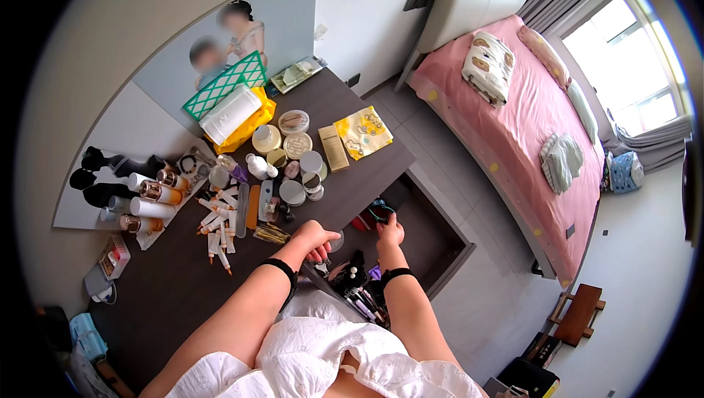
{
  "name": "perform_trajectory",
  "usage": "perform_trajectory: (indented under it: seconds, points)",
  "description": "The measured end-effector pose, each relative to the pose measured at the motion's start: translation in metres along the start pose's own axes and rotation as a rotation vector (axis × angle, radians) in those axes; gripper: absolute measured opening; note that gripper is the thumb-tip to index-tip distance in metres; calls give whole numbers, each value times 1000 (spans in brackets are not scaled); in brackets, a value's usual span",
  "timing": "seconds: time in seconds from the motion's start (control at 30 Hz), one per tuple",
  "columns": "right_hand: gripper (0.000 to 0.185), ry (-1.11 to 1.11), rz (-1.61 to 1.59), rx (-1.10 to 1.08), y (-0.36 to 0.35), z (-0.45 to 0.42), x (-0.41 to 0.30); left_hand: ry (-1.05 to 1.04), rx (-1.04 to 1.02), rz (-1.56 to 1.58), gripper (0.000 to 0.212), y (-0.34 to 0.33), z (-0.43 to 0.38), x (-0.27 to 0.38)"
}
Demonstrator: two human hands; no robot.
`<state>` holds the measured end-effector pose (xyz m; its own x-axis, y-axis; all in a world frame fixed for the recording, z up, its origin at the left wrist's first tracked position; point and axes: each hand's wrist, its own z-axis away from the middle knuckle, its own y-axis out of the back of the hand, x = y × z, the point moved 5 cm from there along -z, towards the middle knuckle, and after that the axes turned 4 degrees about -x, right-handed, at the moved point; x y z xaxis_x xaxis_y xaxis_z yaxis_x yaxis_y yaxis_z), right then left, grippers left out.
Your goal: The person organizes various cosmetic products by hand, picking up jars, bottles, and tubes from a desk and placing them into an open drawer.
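Over the pulled-out drawer, my right hand holds a dark teal looped item between its fingers; a red item lies beside it. My left hand is at the desk's front edge, near a clear round lid or dish; whether it grips this is unclear. Pens and cosmetic tubes and a purple item lie in the near part of the drawer. On the desk stand round cosmetic jars, small white tubes and a tan box.
A yellow patterned cloth, a tissue pack and a green lattice item lie towards the desk's back. Bottles stand at the left. The bed is across a tiled floor, with a wooden stool at the right.
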<state>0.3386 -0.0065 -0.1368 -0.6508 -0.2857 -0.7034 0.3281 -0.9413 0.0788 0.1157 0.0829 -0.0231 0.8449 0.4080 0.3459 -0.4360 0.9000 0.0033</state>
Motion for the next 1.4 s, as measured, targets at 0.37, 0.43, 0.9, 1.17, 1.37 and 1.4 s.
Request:
perform_trajectory:
  seconds: [0.37, 0.43, 0.9, 1.17, 1.37, 1.4]
  points:
    - [43, -79, 238, 3, -22, 24, -1, 7, 10, 14, 45, 3, 0, -7]
    - [43, -42, 258, -58, -28, 23, -7, 2, 3, 9, 45, 1, -3, -4]
    - [55, 92, 812, -203, -30, 18, -17, -15, 6, -6, 51, 1, -11, -8]
    - [56, 228, 924, -222, 0, 33, -43, -31, 24, 1, 44, -1, -3, -6]
    - [40, 289, 1183, -86, 73, 43, -76, -67, 43, 3, 44, -5, -7, -3]
    - [39, 253, 1189, -58, 83, 49, -79, -51, 47, 6, 44, -3, -10, -6]
